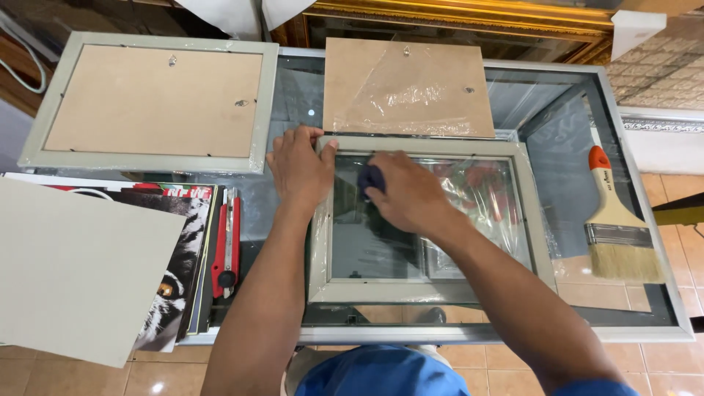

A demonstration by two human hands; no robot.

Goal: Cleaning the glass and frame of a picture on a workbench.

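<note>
We are wiping the glass of a grey picture frame (429,220) that is lying face-down in the middle of the glass-topped table (645,323). Our left hand (299,170) is pressing flat on the frame's upper left corner, fingers spread and gripping nothing, simply pinning it. Our right hand (407,194) is closed around a dark blue cloth (370,178), rubbing it on the pane near that same corner. To do this well, we judge it best to be keeping the corner held firm, working in overlapping strokes toward the clear plastic wrap (477,194) bunched on the right. The loose backing board (407,88) is lying just above, a paintbrush (616,227) well to the right, a red utility knife (227,242) to the left.
</note>
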